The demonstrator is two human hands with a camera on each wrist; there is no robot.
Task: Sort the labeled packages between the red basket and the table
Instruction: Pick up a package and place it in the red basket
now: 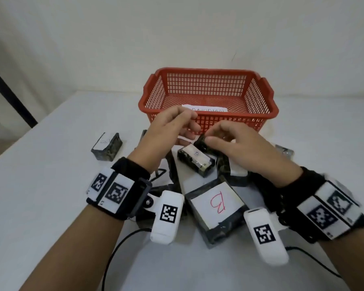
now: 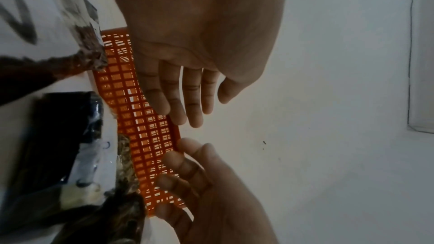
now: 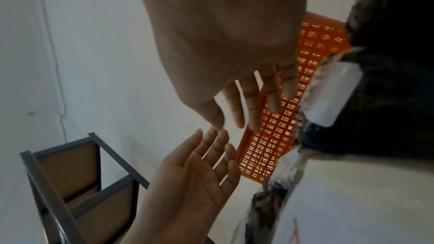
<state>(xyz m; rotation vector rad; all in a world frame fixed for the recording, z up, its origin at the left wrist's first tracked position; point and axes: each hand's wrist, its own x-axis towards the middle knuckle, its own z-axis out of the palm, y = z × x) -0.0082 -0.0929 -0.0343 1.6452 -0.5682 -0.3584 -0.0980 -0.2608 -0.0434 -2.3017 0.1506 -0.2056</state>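
Observation:
The red basket stands at the back of the white table, with only a white paper label on its floor. In front of it my left hand and right hand hover close together with relaxed fingers, holding nothing. My right thumb is next to a dark package; I cannot tell whether it touches. Below lie a small package marked B and a large package with a red B. A package marked A lies to the left. In the wrist views my left hand and right hand show loose, empty fingers before the basket.
Another package lies at the right, and one is partly hidden behind my left hand. Black cables run across the near table. A dark-framed shelf stands beside the table. A wall is close behind the basket.

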